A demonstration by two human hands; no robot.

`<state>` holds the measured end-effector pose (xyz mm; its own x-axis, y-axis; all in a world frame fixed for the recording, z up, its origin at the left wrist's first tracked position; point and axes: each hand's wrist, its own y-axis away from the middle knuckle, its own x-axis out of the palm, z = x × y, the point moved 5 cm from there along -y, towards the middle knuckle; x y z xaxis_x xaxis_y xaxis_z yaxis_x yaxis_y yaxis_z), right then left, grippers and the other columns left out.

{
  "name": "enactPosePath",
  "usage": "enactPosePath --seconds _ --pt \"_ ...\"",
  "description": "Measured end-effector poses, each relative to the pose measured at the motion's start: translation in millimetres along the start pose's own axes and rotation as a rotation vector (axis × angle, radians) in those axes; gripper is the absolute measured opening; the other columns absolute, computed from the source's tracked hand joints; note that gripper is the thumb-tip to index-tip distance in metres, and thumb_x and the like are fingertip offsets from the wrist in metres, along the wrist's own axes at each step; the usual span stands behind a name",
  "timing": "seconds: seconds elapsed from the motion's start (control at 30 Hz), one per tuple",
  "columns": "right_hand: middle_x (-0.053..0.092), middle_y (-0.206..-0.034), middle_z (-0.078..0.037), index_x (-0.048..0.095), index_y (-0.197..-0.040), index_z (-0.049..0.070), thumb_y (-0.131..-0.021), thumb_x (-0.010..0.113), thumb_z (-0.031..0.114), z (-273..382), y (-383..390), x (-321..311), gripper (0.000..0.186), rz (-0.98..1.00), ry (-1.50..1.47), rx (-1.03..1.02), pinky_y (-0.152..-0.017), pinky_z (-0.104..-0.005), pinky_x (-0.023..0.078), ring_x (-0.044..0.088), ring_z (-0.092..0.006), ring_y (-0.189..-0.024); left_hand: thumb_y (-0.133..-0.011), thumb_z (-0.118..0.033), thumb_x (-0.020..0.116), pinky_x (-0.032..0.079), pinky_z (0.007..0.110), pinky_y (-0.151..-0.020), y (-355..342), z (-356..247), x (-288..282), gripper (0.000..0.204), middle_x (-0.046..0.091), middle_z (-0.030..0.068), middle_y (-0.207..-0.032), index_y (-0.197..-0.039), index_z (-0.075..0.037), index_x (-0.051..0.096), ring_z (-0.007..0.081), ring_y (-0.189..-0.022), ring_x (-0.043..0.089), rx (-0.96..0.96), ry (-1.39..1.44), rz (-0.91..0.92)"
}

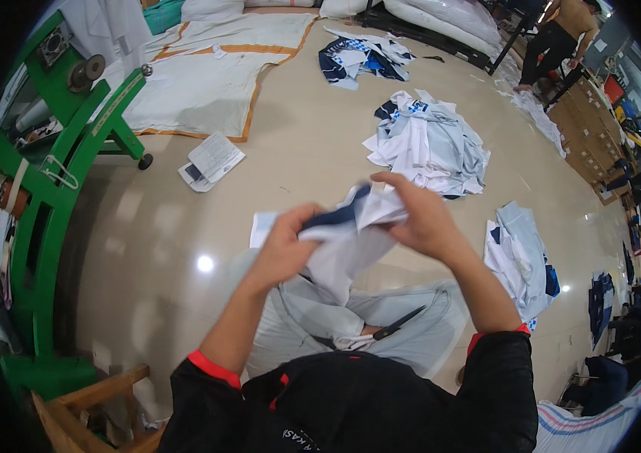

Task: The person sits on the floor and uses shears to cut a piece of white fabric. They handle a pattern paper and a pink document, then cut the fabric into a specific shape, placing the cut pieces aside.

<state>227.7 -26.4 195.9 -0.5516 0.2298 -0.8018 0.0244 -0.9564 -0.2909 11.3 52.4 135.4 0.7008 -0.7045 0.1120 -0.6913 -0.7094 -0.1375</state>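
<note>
In front of my chest I hold a white and navy cloth piece [343, 253], bunched and slightly blurred. My left hand [284, 249] is closed on its left side, by the navy part. At the upper right, my right hand [422, 220] pinches the white part of the cloth between thumb and fingers. Whether it is one layer or several I cannot tell. Below the hands, dark-handled scissors [398, 323] lie across my lap, over light grey trousers [298, 313]. A flat white piece [262, 229] shows on the floor just beyond my left hand.
Piles of white, grey and navy cloth lie ahead [430, 143], farther off [362, 59] and at right [520, 260]. Papers [213, 161] rest on the floor. A green metal machine frame [37, 249] stands left, a wooden stool [97, 392] below it. Another person [562, 38] stands far right.
</note>
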Motion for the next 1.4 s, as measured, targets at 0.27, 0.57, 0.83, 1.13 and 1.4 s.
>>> enactPosePath --seconds 0.27,0.57,0.83,1.13,1.4 --pt "0.076 -0.106 -0.011 0.073 -0.124 0.008 -0.080 0.067 -0.005 17 -15 -113 0.046 -0.175 -0.237 0.081 -0.091 -0.0349 0.054 0.072 -0.0236 -0.100 -0.094 -0.021 0.078 0.050 0.030 -0.063 -40 -109 -39 0.021 0.068 -0.0026 -0.079 -0.101 -0.001 0.076 0.0078 -0.070 0.059 -0.093 -0.628 0.111" --pt "0.076 -0.117 -0.014 0.075 -0.125 0.006 -0.089 0.076 0.012 -56 -28 -129 0.036 0.039 0.292 0.274 -0.100 -0.0393 0.052 0.069 -0.0275 -0.115 -0.104 -0.025 0.069 0.055 0.026 -0.088 -88 -252 -94 0.030 0.076 0.0019 -0.112 -0.126 -0.005 0.074 0.0093 -0.098 0.070 0.399 -0.185 -0.194" --pt "0.054 -0.147 -0.017 0.053 -0.151 0.005 -0.083 0.092 0.037 -86 -2 140 0.085 0.313 -0.426 0.181 -0.084 -0.0348 0.059 0.072 -0.0208 -0.094 -0.107 -0.024 0.067 0.060 0.028 -0.066 -80 -293 -50 0.028 0.077 0.0064 -0.095 -0.118 0.001 0.073 0.0123 -0.077 0.074 0.220 -0.158 -0.054" --pt "0.076 -0.112 -0.014 0.074 -0.111 0.006 -0.090 0.078 0.031 -98 -27 99 0.033 -0.075 0.005 0.093 -0.090 -0.0478 0.054 0.070 -0.0365 -0.107 -0.106 -0.021 0.065 0.057 0.033 -0.101 -39 -314 -173 0.033 0.072 0.0096 -0.130 -0.133 -0.003 0.070 0.0180 -0.116 0.071 0.398 -0.078 -0.051" --pt "0.077 -0.103 -0.018 0.077 -0.105 0.006 -0.088 0.083 0.032 -37 59 52 0.032 0.334 0.228 0.152 -0.095 -0.0443 0.055 0.072 -0.0377 -0.101 -0.103 -0.028 0.067 0.051 0.029 -0.096 -28 -334 -287 0.044 0.072 0.0087 -0.121 -0.137 0.001 0.064 0.0164 -0.106 0.067 0.032 -1.251 -0.518"
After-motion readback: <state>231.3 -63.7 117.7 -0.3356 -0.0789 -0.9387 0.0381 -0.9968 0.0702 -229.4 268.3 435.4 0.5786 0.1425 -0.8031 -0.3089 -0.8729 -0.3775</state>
